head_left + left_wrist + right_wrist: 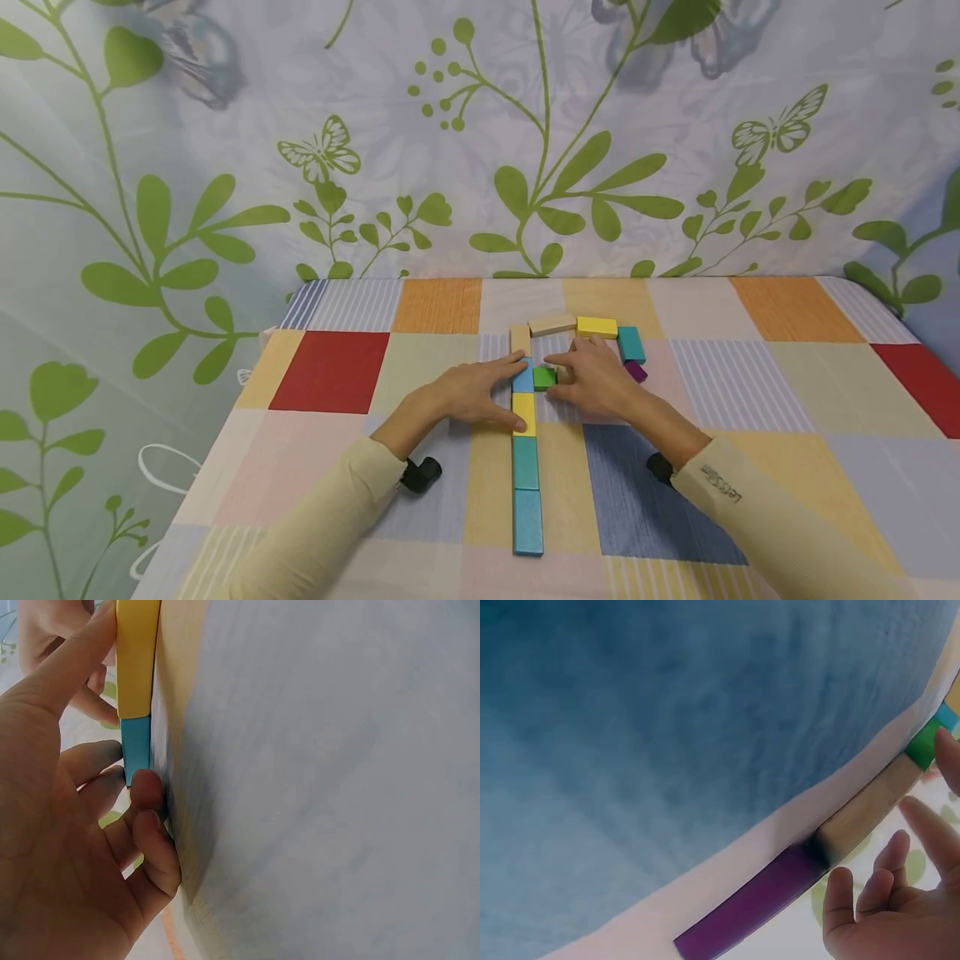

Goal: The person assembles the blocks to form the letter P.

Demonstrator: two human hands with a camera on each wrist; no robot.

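A straight column of wooden blocks lies on the cloth, with a plain block, a blue block (522,381), a yellow block (522,405) and two teal blocks (526,462) toward me. My left hand (474,392) rests along its left side, the thumb on the yellow block and fingers at the blue one. A green block (544,378) touches the blue block's right side. My right hand (600,379) is over it, fingertips around the green block. In the right wrist view a plain wooden block (871,806) joins the green block to a purple block (754,904).
At the back, a plain block (552,325), a yellow block (597,327) and a teal block (631,343) curve right toward the purple block. The patchwork cloth (330,371) covers the table. A patterned curtain (420,167) hangs behind, and a white cable (161,467) lies at left.
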